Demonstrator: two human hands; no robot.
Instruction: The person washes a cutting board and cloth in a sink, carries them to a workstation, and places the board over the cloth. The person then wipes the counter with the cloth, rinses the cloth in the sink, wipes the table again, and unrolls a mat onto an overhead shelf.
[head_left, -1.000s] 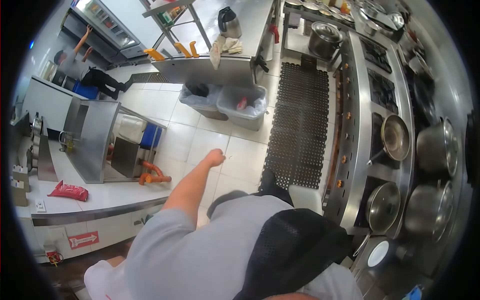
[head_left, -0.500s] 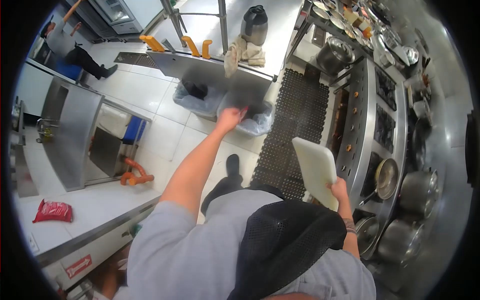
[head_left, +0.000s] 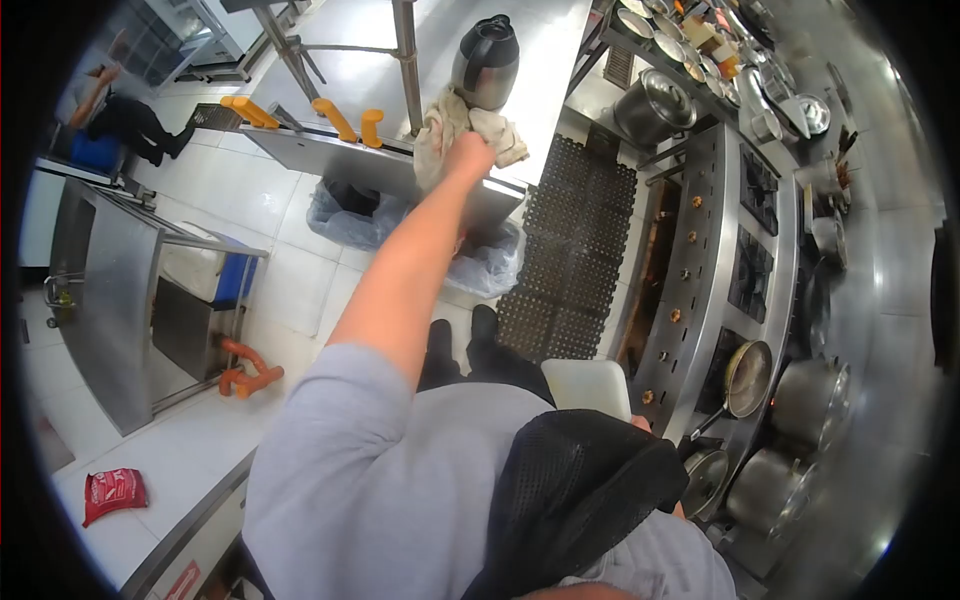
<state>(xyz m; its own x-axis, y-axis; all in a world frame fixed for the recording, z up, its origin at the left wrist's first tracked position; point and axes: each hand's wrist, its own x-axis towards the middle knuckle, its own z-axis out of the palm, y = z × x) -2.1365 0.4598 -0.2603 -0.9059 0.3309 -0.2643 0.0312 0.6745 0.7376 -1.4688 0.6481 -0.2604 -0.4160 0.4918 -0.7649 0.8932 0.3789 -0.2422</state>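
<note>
My left hand [head_left: 470, 156] reaches far forward to the steel table and closes on a beige cloth [head_left: 437, 134]. Folded cloth lies against its right side, and a steel and black thermal jug [head_left: 487, 65] stands just behind. A white cutting board [head_left: 588, 388] hangs low at my right side. Only a little of my right hand [head_left: 641, 424] shows at the board's edge, closed on it; the black mesh cap hides much of that arm.
Lined bins [head_left: 487, 262] stand below the table edge, beside yellow-handled knives [head_left: 333, 119]. To the right are a stove [head_left: 690, 270], a pan [head_left: 748, 379] and pots. Another person [head_left: 125, 120] stands far left. A red packet [head_left: 115, 494] lies on the left counter.
My left hand has moved from over the bins up to the cloth and closed on it. The cutting board has dropped lower and closer to my body. The view has shifted.
</note>
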